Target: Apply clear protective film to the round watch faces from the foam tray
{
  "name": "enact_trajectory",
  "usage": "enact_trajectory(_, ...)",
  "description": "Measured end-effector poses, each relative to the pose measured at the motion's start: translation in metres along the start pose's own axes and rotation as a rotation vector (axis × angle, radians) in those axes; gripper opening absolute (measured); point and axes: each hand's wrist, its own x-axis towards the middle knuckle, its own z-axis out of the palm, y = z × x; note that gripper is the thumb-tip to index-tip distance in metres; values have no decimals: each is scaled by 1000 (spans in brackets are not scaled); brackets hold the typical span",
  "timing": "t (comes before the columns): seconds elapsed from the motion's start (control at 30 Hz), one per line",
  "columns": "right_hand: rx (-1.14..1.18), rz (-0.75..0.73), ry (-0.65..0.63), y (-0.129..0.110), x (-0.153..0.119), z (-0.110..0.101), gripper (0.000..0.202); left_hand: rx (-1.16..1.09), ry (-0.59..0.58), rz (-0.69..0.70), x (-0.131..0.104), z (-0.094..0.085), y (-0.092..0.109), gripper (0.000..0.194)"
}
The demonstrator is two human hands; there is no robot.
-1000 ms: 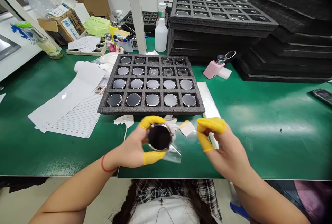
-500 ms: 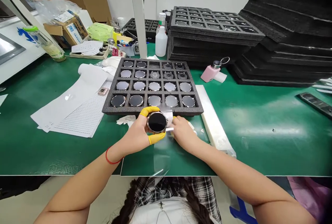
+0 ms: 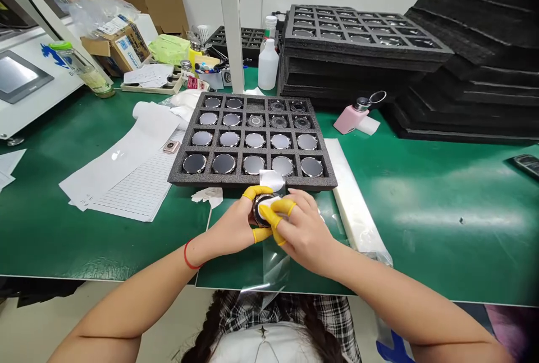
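My left hand (image 3: 236, 223), with yellow finger cots on thumb and finger, grips a round watch case (image 3: 257, 212) by its rim in front of the foam tray. Over the watch's face, my right hand (image 3: 301, 228) presses a small white wipe (image 3: 269, 203) with its yellow-capped fingers pinched together. Much of the watch is hidden by those fingers. Just behind the hands is the black foam tray (image 3: 248, 179), its compartments holding round watch cases, some face up and some showing their backs. A clear plastic film strip (image 3: 275, 265) hangs below the hands over the table edge.
Left of the tray lie papers (image 3: 122, 183) with a small pink square watch case (image 3: 171, 146) on them. A white foam bar (image 3: 353, 206) and a pink pump bottle (image 3: 350, 118) are to the right. Stacked black foam trays (image 3: 357, 65) rise behind, beside a white bottle (image 3: 268, 65).
My right hand has come left from beside the watch onto its face, bringing a white wipe. My left hand still holds the watch, now tilted differently. The camera view has shifted slightly.
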Motion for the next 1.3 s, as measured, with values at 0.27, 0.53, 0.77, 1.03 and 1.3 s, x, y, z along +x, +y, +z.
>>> enact_trajectory(0.27, -56, 89, 33, 12, -11, -6, 18, -27, -20, -58, -2, 2, 5, 54)
enact_trajectory(0.53, 101, -82, -38, 11, -9, -2, 19, 12, -114, -2, 0, 5, -1, 56)
enact_trajectory(0.77, 191, -171, -62, 25, -9, -13, 19, -44, -11, 40, -3, -4, 3, 61)
enact_trajectory(1.03, 63, -71, 33, 45, -7, -18, 18, -21, 84, 17, -6, -7, 12, 55)
enact_trajectory(1.3, 91, 132, 136, 32, -8, -11, 21, 40, 39, 29, -7, -2, 14, 51)
